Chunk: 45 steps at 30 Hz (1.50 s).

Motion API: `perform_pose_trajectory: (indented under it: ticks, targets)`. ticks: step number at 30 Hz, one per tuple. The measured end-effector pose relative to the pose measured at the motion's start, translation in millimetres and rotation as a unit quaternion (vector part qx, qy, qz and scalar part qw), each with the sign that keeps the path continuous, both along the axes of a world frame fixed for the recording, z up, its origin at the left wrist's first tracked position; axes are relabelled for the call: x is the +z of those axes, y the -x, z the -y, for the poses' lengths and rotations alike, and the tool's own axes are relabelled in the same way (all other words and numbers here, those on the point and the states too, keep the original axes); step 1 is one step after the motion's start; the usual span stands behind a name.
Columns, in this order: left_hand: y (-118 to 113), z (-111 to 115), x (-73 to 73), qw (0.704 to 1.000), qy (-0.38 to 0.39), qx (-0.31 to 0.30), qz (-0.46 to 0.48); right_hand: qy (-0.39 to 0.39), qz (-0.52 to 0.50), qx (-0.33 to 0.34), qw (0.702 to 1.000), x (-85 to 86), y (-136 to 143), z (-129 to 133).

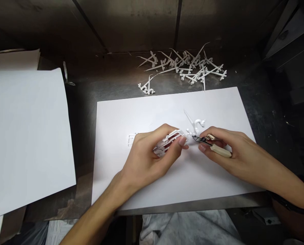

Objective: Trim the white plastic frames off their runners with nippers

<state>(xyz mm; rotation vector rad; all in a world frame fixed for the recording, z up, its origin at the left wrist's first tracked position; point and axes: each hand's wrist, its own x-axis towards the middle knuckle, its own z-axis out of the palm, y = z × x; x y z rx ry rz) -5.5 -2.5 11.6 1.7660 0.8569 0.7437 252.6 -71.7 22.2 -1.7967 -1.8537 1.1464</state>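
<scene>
Between thumb and fingers, my left hand [152, 153] grips a white plastic frame part [173, 134]. A curled white sprue piece [196, 126] with a thin spike stands at the frame's right end; I cannot tell whether it is still joined. My right hand [228, 146] is closed around side cutters [219, 149] with cream handles. Their dark jaws touch or nearly touch the sprue, just right of my left fingertips. Partly hidden behind my left hand, another white frame part [130, 140] lies on the white paper sheet [111, 119].
Beyond the sheet, a heap of white sprue scraps [190, 66] lies on the metal table [111, 80], with a smaller scrap [147, 88] nearer the paper. At left is a stack of large white sheets [29, 136]. A metal wall [141, 23] rises behind.
</scene>
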Motion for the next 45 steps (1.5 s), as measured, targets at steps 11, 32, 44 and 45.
perform_pose_trajectory:
  ticks: [11,32,44,45]
  targets:
    - [-2.5,2.8,-4.7,1.000,0.020,-0.016,-0.001,0.017,-0.007,0.005,1.000,-3.9,-1.8,0.2]
    - [-4.9,7.1,0.1,0.978,0.197,-0.051,0.042,0.140,-0.072,0.031,0.987,17.6,2.2,-3.8]
    - [-4.1,4.7,-2.4,0.990,0.128,-0.067,-0.005,0.080,-0.013,0.043,0.996,8.4,7.8,2.6]
    - [-4.0,4.5,-2.9,0.991,0.111,-0.071,-0.005,0.067,-0.005,0.043,0.997,6.8,8.1,3.7]
